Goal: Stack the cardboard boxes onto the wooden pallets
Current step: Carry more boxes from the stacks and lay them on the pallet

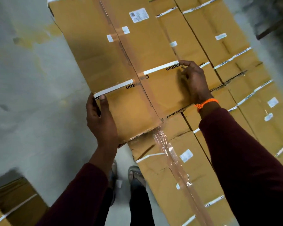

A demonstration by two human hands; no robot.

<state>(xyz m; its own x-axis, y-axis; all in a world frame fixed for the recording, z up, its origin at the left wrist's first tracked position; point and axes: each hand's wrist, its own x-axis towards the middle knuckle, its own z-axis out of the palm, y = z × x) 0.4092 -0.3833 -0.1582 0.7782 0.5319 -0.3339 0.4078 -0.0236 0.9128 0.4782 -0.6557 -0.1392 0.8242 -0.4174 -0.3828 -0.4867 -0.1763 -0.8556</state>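
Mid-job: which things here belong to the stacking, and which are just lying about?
Job: long cardboard box, gripped by left hand and right hand; stacked boxes beneath; floor box, lower left, likely waiting.
Not job: orange wrist thread; sandals; floor stain.

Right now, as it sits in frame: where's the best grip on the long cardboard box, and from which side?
Take the long cardboard box by its two long side edges near the white strap, one hand from each side, as the left hand and right hand do. It is long, flat-topped and shows no handles, so opposed side grips probably control it best over the stacked boxes.
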